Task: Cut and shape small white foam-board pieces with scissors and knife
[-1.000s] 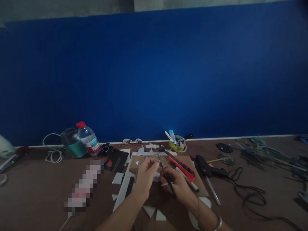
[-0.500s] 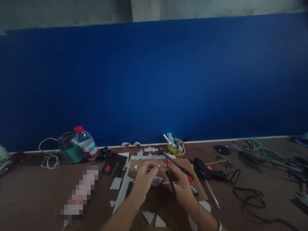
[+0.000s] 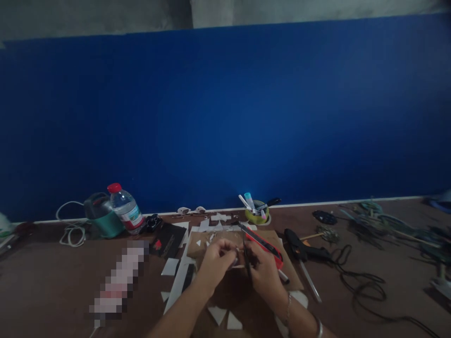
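My left hand [image 3: 217,264] is closed in a pinch above the brown cardboard [image 3: 291,267]. A small pale piece shows at its fingertips, too small to name, with something purplish and partly hidden below the fingers. Facing it, my right hand [image 3: 265,268] is closed around black tweezers [image 3: 247,258], which stand nearly upright with their tips pointing away from me. A thin pale stick [image 3: 240,266] lies between the two hands. Just beyond the right hand, a red and black utility knife [image 3: 266,244] rests on the cardboard.
A glue gun [image 3: 299,246] with its cord lies to the right. Pens stand in a green holder [image 3: 256,215] at the back. White paper scraps [image 3: 217,315] surround the cardboard. On the left are a red-capped bottle [image 3: 127,211], a teal container [image 3: 107,224] and a black card [image 3: 169,240].
Both hands have drawn slightly closer together. The left fingers have turned inward toward the tweezers, and the purplish piece below them is now more covered.
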Available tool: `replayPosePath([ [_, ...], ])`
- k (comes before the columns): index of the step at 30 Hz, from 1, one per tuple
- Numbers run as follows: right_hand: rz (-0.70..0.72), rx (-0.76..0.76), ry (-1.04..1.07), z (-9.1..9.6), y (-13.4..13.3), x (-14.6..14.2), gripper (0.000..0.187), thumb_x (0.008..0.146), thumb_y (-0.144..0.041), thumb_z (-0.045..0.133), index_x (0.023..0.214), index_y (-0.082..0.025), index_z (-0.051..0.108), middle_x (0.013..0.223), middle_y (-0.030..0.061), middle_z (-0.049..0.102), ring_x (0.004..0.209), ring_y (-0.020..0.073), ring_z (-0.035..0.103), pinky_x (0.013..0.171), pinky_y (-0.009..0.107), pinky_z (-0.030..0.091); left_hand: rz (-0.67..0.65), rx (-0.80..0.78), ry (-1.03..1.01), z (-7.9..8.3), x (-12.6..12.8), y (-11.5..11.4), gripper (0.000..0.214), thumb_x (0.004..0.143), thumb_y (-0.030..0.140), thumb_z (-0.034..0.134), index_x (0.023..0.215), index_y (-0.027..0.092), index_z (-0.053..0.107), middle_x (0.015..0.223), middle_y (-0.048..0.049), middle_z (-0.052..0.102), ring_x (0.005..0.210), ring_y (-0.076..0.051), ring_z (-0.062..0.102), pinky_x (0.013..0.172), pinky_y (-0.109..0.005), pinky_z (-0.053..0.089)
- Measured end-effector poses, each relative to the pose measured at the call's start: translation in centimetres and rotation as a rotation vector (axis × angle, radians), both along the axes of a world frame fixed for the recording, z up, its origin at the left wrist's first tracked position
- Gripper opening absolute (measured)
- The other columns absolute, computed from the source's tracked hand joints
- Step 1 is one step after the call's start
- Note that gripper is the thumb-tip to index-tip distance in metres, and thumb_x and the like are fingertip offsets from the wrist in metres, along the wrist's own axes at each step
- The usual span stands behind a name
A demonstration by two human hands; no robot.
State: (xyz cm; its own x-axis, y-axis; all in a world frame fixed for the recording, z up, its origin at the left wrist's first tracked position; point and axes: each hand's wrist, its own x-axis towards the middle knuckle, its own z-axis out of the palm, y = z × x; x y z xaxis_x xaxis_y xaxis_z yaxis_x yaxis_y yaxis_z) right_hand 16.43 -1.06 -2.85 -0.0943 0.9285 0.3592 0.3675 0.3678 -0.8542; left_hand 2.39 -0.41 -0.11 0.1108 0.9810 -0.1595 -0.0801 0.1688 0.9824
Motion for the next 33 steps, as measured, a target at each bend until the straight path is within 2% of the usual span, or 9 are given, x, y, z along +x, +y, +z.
replayPosePath([
  [7, -0.003, -0.005, 0.008, -0.4, 0.1, 0.0, 0.008, 0.072, -0.016, 0.053, 0.077, -0.015, 0.059, 0.062, -0.0011, 0.057, 0.056, 0.0126, 0.048, 0.052, 0.021, 0.038, 0.000, 0.007, -0.032, 0.0, -0.2, 0.1, 0.012, 0.066, 0.027, 0.064, 0.070, 0.017, 0.060, 0.065, 0.0002, 0.061, 0.064, -0.013, 0.054, 0.064, -0.024, 0.040],
  [10, 0.060, -0.058, 0.065, -0.2, 0.1, -0.1, 0.006, 0.075, -0.019, 0.055, 0.076, -0.015, 0.059, 0.063, -0.0006, 0.057, 0.057, 0.0127, 0.048, 0.053, 0.021, 0.038, 0.044, 0.010, -0.119, 0.3, -0.4, 0.2, 0.014, 0.066, 0.028, 0.066, 0.071, 0.016, 0.061, 0.075, -0.0029, 0.066, 0.074, -0.016, 0.058, 0.071, -0.026, 0.042],
  [13, 0.150, -0.138, 0.141, 0.4, 0.0, -0.2, 0.011, 0.075, -0.026, 0.060, 0.075, -0.015, 0.059, 0.067, 0.0000, 0.058, 0.060, 0.0128, 0.049, 0.054, 0.021, 0.040, 0.077, 0.000, -0.201, 0.8, -0.7, 0.3, 0.016, 0.063, 0.027, 0.068, 0.070, 0.016, 0.060, 0.083, -0.0048, 0.068, 0.080, -0.018, 0.059, 0.075, -0.027, 0.042],
  [19, 0.271, -0.353, 0.215, 1.6, -0.3, -0.4, 0.027, 0.069, -0.040, 0.070, 0.076, -0.016, 0.060, 0.061, -0.0026, 0.053, 0.054, 0.0113, 0.047, 0.048, 0.020, 0.038, 0.058, -0.012, -0.243, 1.3, -1.1, 0.3, 0.017, 0.062, 0.027, 0.069, 0.064, 0.015, 0.058, 0.065, -0.0003, 0.062, 0.060, -0.012, 0.052, 0.061, -0.024, 0.039],
  [23, 0.298, -0.370, 0.249, 1.7, -0.3, -0.5, 0.032, 0.067, -0.044, 0.072, 0.071, -0.016, 0.060, 0.059, -0.0031, 0.053, 0.054, 0.0106, 0.047, 0.050, 0.020, 0.039, 0.043, -0.013, -0.251, 1.4, -1.2, 0.4, 0.017, 0.060, 0.027, 0.070, 0.062, 0.015, 0.058, 0.063, -0.0005, 0.061, 0.059, -0.012, 0.051, 0.060, -0.024, 0.039],
  [33, 0.353, -0.401, 0.286, 1.2, -0.3, -0.4, 0.030, 0.068, -0.043, 0.071, 0.077, -0.015, 0.062, 0.064, -0.0013, 0.057, 0.054, 0.0106, 0.049, 0.050, 0.020, 0.041, 0.039, -0.009, -0.207, 1.9, -1.0, 0.3, 0.012, 0.059, 0.025, 0.066, 0.059, 0.014, 0.062, 0.064, -0.0030, 0.064, 0.061, -0.013, 0.053, 0.060, -0.025, 0.039],
])
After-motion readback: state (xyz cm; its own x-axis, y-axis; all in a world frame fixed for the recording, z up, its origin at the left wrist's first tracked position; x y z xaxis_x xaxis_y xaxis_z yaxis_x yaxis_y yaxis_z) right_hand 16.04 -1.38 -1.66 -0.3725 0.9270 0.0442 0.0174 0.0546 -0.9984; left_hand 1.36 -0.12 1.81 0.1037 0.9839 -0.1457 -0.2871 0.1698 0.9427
